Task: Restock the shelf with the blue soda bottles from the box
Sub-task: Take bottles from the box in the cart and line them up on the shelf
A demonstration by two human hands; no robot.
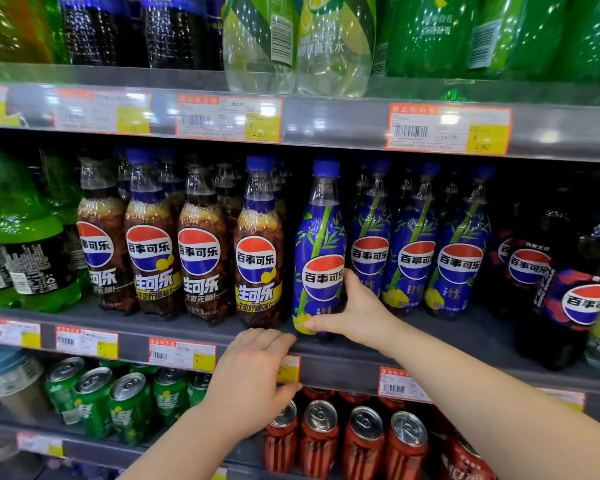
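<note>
A blue soda bottle (317,251) with a bamboo print stands upright at the front edge of the middle shelf (187,327). My right hand (355,311) wraps its lower part, thumb under the base and fingers behind. Three more blue bottles (416,247) stand in a row to its right, further back. My left hand (253,372) rests flat on the shelf's front rail, covering a price tag, and holds nothing. The box is out of view.
Brown cola bottles (201,244) fill the shelf left of the blue one, green bottles (25,244) beyond them. Dark bottles (548,282) stand at the right. Green cans (125,403) and red cans (361,441) sit below. The upper shelf (326,123) hangs low overhead.
</note>
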